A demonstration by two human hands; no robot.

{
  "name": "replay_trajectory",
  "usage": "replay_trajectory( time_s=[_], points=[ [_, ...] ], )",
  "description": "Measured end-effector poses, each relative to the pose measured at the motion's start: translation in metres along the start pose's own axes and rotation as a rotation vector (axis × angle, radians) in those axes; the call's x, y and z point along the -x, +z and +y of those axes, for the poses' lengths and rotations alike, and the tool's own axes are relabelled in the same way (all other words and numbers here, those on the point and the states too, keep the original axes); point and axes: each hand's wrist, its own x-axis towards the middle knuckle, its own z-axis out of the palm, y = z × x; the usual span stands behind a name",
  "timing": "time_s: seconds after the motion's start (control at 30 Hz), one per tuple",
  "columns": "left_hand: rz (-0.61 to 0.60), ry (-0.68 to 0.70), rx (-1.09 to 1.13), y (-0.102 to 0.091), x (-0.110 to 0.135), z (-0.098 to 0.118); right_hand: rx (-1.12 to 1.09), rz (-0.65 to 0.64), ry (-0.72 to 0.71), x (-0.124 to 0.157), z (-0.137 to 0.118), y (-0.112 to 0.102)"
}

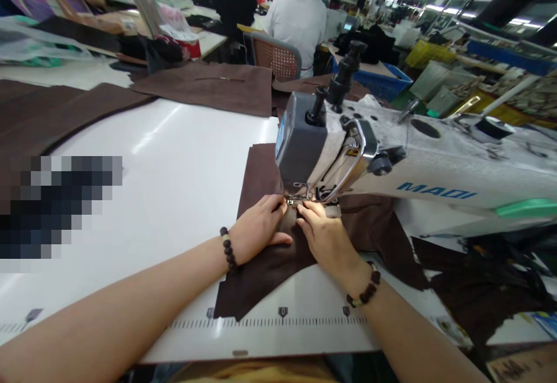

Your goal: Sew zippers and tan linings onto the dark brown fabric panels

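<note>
Pressing down with fingers flat, not clenched, your left hand [256, 232] and right hand [326, 241] are pinning brown fabric [265, 270] on the white table [174, 197] beneath the sewing machine's presser foot [296, 200].

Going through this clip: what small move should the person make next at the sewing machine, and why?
Probably smooth the brown fabric flat toward the needle with the left hand and right hand: both rest on it right beside the sewing machine head, and it looks creased there.
</note>
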Motion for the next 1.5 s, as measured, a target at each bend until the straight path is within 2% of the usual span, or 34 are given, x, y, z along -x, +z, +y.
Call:
replay_trajectory(
  time_s=[0.27, 0.7, 1.07, 1.3, 1.4, 1.5],
  points=[
    [-0.011, 0.001, 0.02, -0.002, -0.001, -0.002, 0.049, 0.039, 0.001, 0.002, -0.003, 0.01],
    [-0.026, -0.011, 0.083, 0.0, -0.005, -0.007, 0.061, 0.046, 0.015, -0.002, -0.001, 0.01],
    [-0.047, -0.019, 0.066, -0.001, -0.008, -0.009, -0.017, 0.038, 0.049, -0.006, 0.002, 0.012],
    [-0.026, -0.012, 0.063, 0.002, -0.009, -0.013, 0.047, 0.066, 0.049, -0.006, 0.001, 0.015],
    [-0.019, -0.009, 0.045, 0.002, -0.009, -0.012, 0.081, 0.058, 0.043, -0.006, 0.0, 0.012],
    [-0.011, 0.002, 0.022, 0.001, -0.008, -0.011, 0.138, -0.005, -0.014, -0.006, 0.003, 0.0]
  ],
)
